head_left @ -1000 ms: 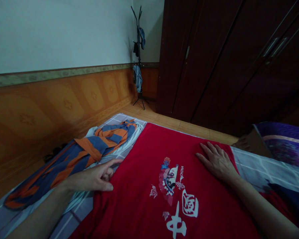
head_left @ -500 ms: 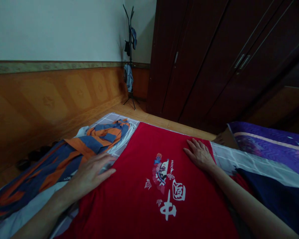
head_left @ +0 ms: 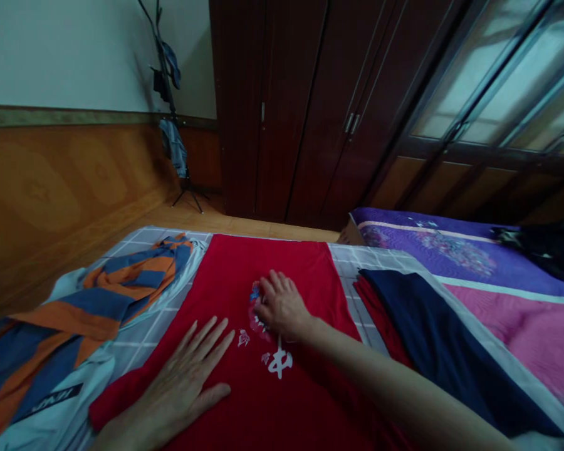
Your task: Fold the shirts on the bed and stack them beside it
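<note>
A red T-shirt (head_left: 263, 260) with a white character and a colourful print lies spread out in front of me. My left hand (head_left: 188, 369) rests flat on its left part, fingers spread. Over the print at the middle of the shirt lies my right hand (head_left: 282, 307), fingers stretched out and slightly bent, covering part of the design. Neither hand grips anything. The shirt's near edge runs out of the picture.
Orange-and-blue striped clothing (head_left: 136, 279) and pale clothing (head_left: 61, 401) lie at left. Folded navy cloth (head_left: 432, 338) lies at right over red cloth. All rest on a checked sheet (head_left: 352, 263). Beyond are a purple cover (head_left: 404, 232), a coat stand (head_left: 169, 94) and a dark wardrobe (head_left: 282, 113).
My right hand has moved from the shirt's far right edge onto the print. My left hand has come from the left edge onto the shirt. The view has turned right.
</note>
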The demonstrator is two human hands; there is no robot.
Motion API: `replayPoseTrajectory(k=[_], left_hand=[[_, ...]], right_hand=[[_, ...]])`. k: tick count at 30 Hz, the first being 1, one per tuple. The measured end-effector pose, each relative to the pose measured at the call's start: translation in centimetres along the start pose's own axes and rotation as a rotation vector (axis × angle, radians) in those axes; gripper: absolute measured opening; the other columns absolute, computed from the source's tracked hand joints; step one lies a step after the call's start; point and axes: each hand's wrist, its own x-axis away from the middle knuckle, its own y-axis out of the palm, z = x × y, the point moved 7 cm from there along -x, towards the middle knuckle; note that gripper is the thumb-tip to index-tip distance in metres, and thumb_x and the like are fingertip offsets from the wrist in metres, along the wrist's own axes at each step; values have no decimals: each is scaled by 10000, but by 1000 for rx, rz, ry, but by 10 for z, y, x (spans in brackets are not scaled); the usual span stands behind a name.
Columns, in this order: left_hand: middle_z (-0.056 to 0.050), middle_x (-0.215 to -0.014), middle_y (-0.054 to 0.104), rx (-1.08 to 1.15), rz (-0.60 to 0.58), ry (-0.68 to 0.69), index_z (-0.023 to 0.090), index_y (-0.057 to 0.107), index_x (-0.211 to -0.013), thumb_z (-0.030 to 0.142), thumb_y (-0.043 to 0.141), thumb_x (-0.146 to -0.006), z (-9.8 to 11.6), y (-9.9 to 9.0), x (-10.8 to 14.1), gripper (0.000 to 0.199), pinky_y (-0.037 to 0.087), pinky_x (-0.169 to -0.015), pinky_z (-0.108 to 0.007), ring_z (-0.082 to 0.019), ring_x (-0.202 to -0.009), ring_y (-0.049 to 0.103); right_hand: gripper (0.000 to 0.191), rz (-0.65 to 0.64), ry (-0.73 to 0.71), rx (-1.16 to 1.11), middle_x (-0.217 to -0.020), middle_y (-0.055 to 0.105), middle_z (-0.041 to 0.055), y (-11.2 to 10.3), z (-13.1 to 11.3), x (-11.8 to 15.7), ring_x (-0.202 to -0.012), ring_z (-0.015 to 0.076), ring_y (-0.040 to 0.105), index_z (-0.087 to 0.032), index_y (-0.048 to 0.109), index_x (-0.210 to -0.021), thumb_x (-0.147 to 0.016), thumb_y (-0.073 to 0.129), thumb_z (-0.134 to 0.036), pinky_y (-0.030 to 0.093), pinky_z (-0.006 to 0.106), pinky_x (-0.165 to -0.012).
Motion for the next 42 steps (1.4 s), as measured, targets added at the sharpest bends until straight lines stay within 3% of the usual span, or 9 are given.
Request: replayPoseTrajectory(k=[4, 7, 12, 20, 23, 28, 34, 37, 42], left_hand=[[-31, -1511, 286, -18, 92, 8, 293, 102, -1486, 596, 416, -891, -2, 5, 3, 737, 225, -1110, -415, -260, -1358, 311], [-21, -1511, 288, -24, 83, 14, 292, 126, -1485, 587, 411, -897, -3, 8, 3, 717, 199, -1122, -415, -252, -1365, 296], [-23, -1513, 281, -46, 99, 21, 281, 129, -1487, 569, 420, -901, -3, 9, 3, 715, 193, -1123, -416, -250, -1373, 275], [-27, -1517, 272, -66, 93, 23, 281, 127, -1488, 577, 416, -899, -3, 9, 2, 720, 174, -1129, -418, -242, -1377, 265], [-19, -1522, 263, -43, 72, 6, 300, 122, -1486, 573, 410, -904, -5, 11, 3, 705, 155, -1136, -423, -244, -1378, 264], [-22, -1527, 247, -17, 33, 0, 300, 113, -1487, 576, 405, -905, -6, 12, 3, 708, 160, -1135, -435, -254, -1382, 256], [-23, -1530, 237, 25, 34, -15, 305, 113, -1485, 566, 395, -913, -6, 11, 2, 689, 181, -1126, -460, -268, -1377, 265], [-23, -1526, 250, 18, 46, -10, 308, 110, -1485, 582, 400, -904, -6, 10, 2, 706, 193, -1121, -455, -269, -1373, 277], [-27, -1526, 248, 8, 63, -10, 305, 101, -1488, 588, 412, -896, -5, 10, 2, 727, 168, -1129, -439, -260, -1370, 286]], right_hand=[[721, -27, -306, -162, -1514, 278, 82, 7, -42, 34, -1384, 273, 219, -232, 323, -1439, -877, 304, -682, 184, 425, -1110], [692, -44, -3, -77, -1515, 285, 40, 8, 31, 24, -1388, 241, 211, -270, 357, -1421, -861, 364, -676, 162, 394, -1118], [674, 34, 361, 14, -1465, 322, 205, -1, 152, -3, -1346, 335, 268, -72, 347, -1410, -937, 277, -548, 204, 492, -1063], [638, 35, 516, 40, -1477, 315, 166, 3, 200, -25, -1332, 325, 287, -139, 316, -1429, -943, 231, -543, 218, 521, -1038], [674, 57, 529, 50, -1486, 255, 228, 1, 189, -33, -1355, 361, 222, -74, 266, -1441, -946, 216, -530, 185, 561, -1034], [671, 25, 341, 20, -1519, 258, 89, 10, 148, -39, -1383, 259, 204, -200, 313, -1437, -912, 283, -616, 163, 402, -1095], [658, 23, 482, 14, -1461, 284, 266, -9, 162, -25, -1349, 376, 253, -23, 275, -1423, -960, 235, -490, 210, 575, -1033], [698, 17, 376, 2, -1483, 222, 276, -15, 115, -11, -1374, 384, 189, -3, 267, -1427, -944, 309, -506, 176, 556, -1067], [784, -76, -141, -127, -1536, 213, 79, -1, -3, 47, -1409, 251, 152, -210, 254, -1469, -856, 379, -683, 150, 404, -1136]])
